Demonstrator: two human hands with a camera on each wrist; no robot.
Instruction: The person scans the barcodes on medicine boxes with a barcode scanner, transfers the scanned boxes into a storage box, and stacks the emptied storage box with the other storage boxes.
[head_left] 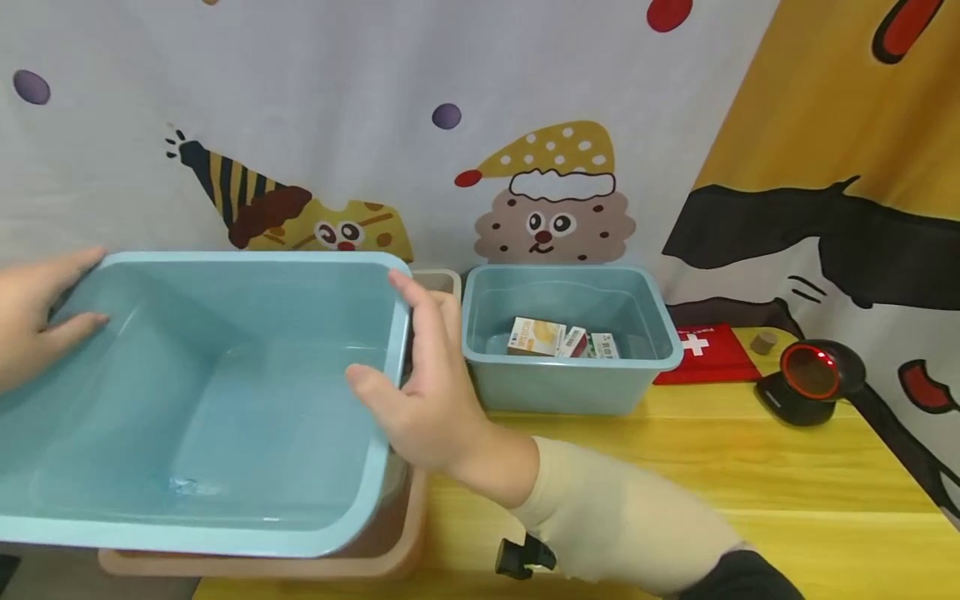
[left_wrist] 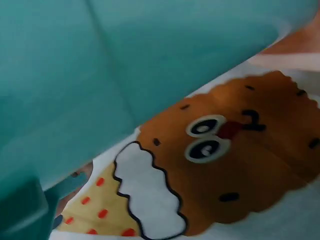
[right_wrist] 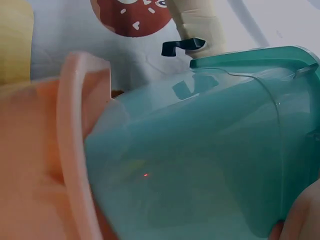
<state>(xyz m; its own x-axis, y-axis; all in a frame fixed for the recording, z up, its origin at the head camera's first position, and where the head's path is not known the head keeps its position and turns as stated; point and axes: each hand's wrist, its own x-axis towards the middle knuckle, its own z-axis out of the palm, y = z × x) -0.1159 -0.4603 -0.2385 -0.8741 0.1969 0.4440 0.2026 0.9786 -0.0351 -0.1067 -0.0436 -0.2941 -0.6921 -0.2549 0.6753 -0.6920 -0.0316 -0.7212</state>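
Both hands hold a large light-blue plastic bin point(head_left: 262, 417), tilted so that its inside faces the head camera. My left hand point(head_left: 33, 321) grips it at the far left, thumb over the inside wall. At the opposite rim, my right hand point(head_left: 431, 392) has its thumb inside and the other fingers at the outer side. Below it stands a peach-coloured bin point(head_left: 258, 565), mostly hidden. In the right wrist view, the blue bin's base point(right_wrist: 165, 165) overlaps the peach bin's rim point(right_wrist: 72, 150). Blue wall point(left_wrist: 125, 55) fills much of the left wrist view.
A second blue bin point(head_left: 558, 387) holds several small boxes point(head_left: 536, 335) at the back of the yellow wood-look table point(head_left: 712, 467). Right of it lie a red first-aid pouch point(head_left: 716, 358), a small brown cylinder point(head_left: 763, 342) and a black scanner on a stand point(head_left: 813, 379). A printed curtain point(head_left: 360, 108) hangs behind.
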